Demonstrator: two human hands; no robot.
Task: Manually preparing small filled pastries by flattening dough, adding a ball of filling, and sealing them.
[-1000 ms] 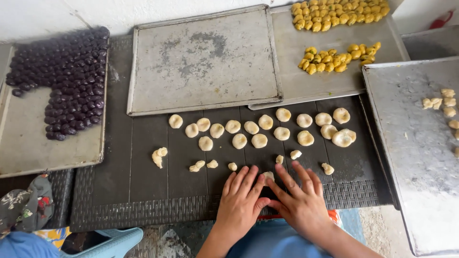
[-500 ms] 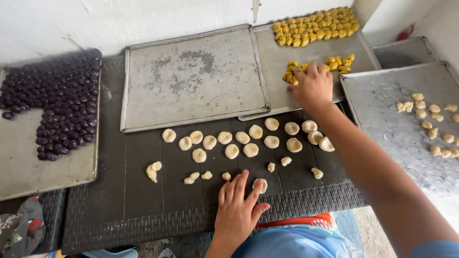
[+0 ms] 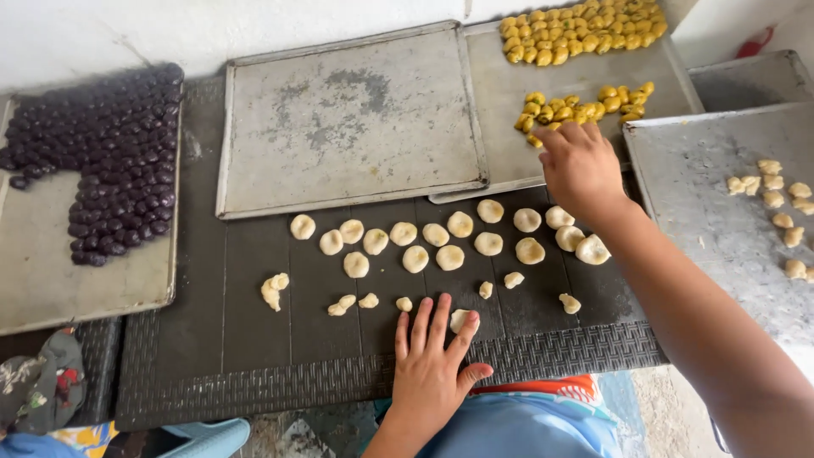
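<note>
Seen from the head camera, looking straight down, the left hand (image 3: pixel 432 360) lies flat on the dark woven counter (image 3: pixel 254 373) near its front edge, fingers spread and palm down. A small pale dough piece (image 3: pixel 460 320) sits between its index finger and thumb, touching them. The hand grips nothing.

The right hand (image 3: pixel 583 165) is stretched far forward over the edge of a metal tray (image 3: pixel 509 127), its fingertips down among a cluster of yellow filling balls (image 3: pixel 577 106). Seen from behind, the fingers curl down towards the balls, but whether they pinch one I cannot tell, since the back of the hand hides the tips.

Between the two hands, a loose double row of flattened dough discs (image 3: pixel 449 242) lies on the counter, and smaller torn bits of dough (image 3: pixel 348 303) sit nearer the front, with one larger lump (image 3: pixel 273 290) apart on the left.

A second heap of yellow balls (image 3: pixel 585 25) fills the far end of the same tray. An empty baking tray (image 3: pixel 348 119) lies just left of it, overlapping its edge. On the far left another tray (image 3: pixel 51 271) carries closely packed dark purple balls (image 3: pixel 110 161). On the right, a further tray (image 3: pixel 721 229) holds a few pale shaped dough pieces (image 3: pixel 776 191) near its far side.
</note>
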